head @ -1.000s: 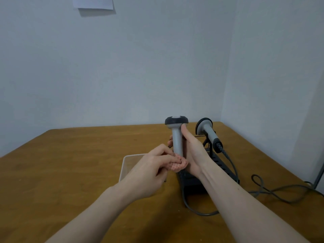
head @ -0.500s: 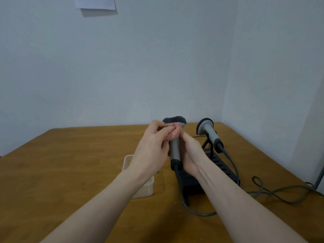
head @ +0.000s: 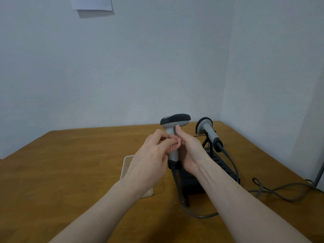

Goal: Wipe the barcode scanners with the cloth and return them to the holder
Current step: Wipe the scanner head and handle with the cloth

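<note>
Two grey corded barcode scanners with black heads are counted. One (head: 172,137) is held upright above the wooden table (head: 70,172), right hand (head: 190,153) curled around its handle. The left hand (head: 152,155) pinches one pink knitted cloth (head: 173,146) against that handle. The second scanner (head: 207,131) rests tilted in one black holder (head: 222,165). One clear plastic container (head: 127,165) sits beside.

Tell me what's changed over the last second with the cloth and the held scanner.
The left hand carried the pink cloth from the handle's base up to the head, then down to mid-handle. The right hand has kept hold of the scanner. The second scanner stayed in the holder.
</note>
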